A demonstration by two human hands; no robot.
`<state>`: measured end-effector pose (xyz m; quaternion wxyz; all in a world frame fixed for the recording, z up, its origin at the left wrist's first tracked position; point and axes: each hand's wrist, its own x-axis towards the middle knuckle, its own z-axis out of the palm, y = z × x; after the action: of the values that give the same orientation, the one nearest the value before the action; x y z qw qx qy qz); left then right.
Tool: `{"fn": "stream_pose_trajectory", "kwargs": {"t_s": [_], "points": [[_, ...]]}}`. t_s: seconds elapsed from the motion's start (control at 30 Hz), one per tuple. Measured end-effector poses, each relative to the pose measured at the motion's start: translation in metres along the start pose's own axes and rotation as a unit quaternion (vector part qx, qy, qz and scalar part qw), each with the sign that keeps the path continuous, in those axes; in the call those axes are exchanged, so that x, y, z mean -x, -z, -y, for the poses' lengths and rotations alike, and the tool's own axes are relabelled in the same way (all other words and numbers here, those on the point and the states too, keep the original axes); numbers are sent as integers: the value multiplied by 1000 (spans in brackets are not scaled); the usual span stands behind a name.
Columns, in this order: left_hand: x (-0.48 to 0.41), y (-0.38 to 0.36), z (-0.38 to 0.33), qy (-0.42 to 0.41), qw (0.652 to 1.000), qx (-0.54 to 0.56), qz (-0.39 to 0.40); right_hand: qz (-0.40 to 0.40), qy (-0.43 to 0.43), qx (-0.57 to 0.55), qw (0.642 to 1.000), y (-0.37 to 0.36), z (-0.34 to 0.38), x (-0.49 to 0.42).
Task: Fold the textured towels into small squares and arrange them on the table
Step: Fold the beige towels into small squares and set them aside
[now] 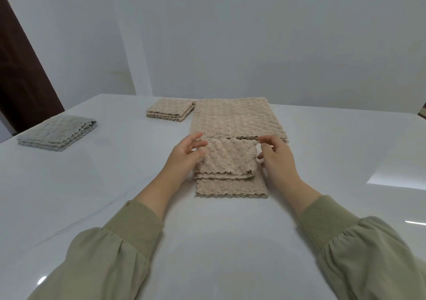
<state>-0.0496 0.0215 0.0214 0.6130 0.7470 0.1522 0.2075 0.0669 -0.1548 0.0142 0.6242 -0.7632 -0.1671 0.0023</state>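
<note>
Flanking the beige towel (227, 161), left hand (184, 155) and right hand (277, 159) pinch its lifted fold.

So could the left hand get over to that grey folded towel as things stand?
Probably yes. Only bare table lies between the left hand and the grey towel, though that hand holds the beige towel and would have to let go first.

The glossy white table (230, 242) carries 4 towels. A large beige towel (237, 120) lies spread flat toward the far edge. Just beside its far left corner sits a folded beige square (169, 110). Well to its left lies a folded grey towel (57, 136). Just in front of its near edge is a half-folded beige towel (230, 186).
</note>
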Motion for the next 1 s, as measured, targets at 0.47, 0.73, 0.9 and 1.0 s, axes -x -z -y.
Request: {"fn": "stream_pose_trajectory", "kwargs": {"t_s": [0.47,0.73,0.9,1.0], "points": [[7,3,-6,2,999,42,1,26,67,29,997,-1,3,20],[23,6,-5,-20,989,-147,28,35,99,125,987,1,-1,33],[31,8,-2,-133,892,-426,70,54,214,231,948,3,2,44],[33,7,-1,-168,879,-439,82,92,248,280,923,5,-2,51]]}}
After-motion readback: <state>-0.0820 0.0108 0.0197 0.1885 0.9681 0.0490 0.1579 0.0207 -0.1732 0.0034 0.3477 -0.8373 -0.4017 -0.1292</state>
